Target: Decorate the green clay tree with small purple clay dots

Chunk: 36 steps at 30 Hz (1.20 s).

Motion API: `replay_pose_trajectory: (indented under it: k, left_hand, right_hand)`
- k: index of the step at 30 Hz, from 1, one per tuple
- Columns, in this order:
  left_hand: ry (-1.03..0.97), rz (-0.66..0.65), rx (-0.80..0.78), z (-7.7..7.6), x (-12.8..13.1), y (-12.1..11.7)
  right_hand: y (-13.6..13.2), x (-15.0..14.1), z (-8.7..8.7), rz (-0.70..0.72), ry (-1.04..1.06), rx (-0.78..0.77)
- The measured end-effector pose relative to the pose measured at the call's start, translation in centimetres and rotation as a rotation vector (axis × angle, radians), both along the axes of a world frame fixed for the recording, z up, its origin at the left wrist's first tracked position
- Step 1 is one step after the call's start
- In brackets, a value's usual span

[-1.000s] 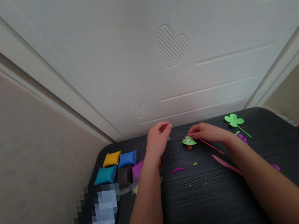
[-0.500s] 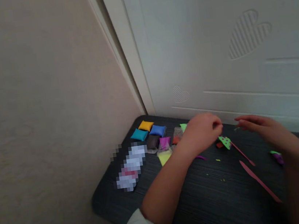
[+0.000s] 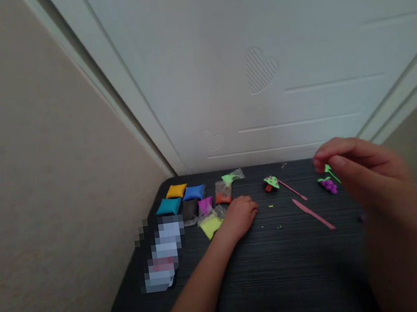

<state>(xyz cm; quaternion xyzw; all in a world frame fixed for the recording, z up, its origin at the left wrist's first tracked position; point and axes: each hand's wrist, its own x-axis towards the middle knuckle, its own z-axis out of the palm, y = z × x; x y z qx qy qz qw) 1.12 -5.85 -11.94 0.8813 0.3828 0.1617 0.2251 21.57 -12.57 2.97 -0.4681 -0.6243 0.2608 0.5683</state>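
My left hand (image 3: 242,215) rests low on the dark table, its fingers curled down beside a yellow clay packet (image 3: 210,226). Whatever lies under those fingers is hidden. Raised at the right, my right hand (image 3: 368,176) has thumb and fingertips apart, with nothing visible between them. Behind its fingertips appear a green tool with a pointed head (image 3: 333,174) and a purple clay grape bunch (image 3: 328,186) with a green top. A clay mushroom (image 3: 271,183) with a spotted green cap lies between the hands. Near it are a thin pink tool (image 3: 293,190) and a pink plastic knife (image 3: 314,213).
Orange (image 3: 177,191), teal (image 3: 169,206), blue (image 3: 194,193), black (image 3: 190,209) and magenta clay packets (image 3: 205,206) cluster at the left. Opened orange (image 3: 223,193) and green packets (image 3: 230,177) sit behind. A blurred-out phone-like object (image 3: 167,253) lies in front. A white door (image 3: 198,75) stands behind the table.
My view has swung right. My left hand has come down and back toward the packets; my right hand has drawn nearer and away from the left, uncovering the grape bunch.
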Motion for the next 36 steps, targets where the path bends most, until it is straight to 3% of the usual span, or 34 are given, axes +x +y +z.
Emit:
replay_pose_trajectory:
  k: [3,7,10,14,23,36]
  left_hand:
    - [-0.078,0.011,-0.019,0.5,-0.2,-1.1]
    - [-0.21,0.051,-0.045,1.0,-0.5,-4.0]
    - [-0.295,0.087,-0.07,0.6,-0.7,-6.5]
    - [-0.39,0.101,-0.122,-0.9,-0.6,-8.6]
    - [-0.499,0.148,-0.211,-4.0,-0.4,-10.9]
    - [-0.494,0.103,-0.23,-4.5,-0.6,-11.0]
  right_hand:
    - [-1.7,-0.4,-1.6,0.109,-0.174,-0.121]
    - [-3.4,-1.8,-7.6,0.149,-0.302,-0.275]
    - [-4.8,-3.5,-12.4,0.089,-0.282,-0.317]
    - [-6.1,-5.1,-16.2,0.067,-0.266,-0.275]
    - [-8.1,-5.6,-18.5,0.084,-0.428,-0.174]
    - [-8.3,-5.3,-19.9,0.039,-0.576,-0.096]
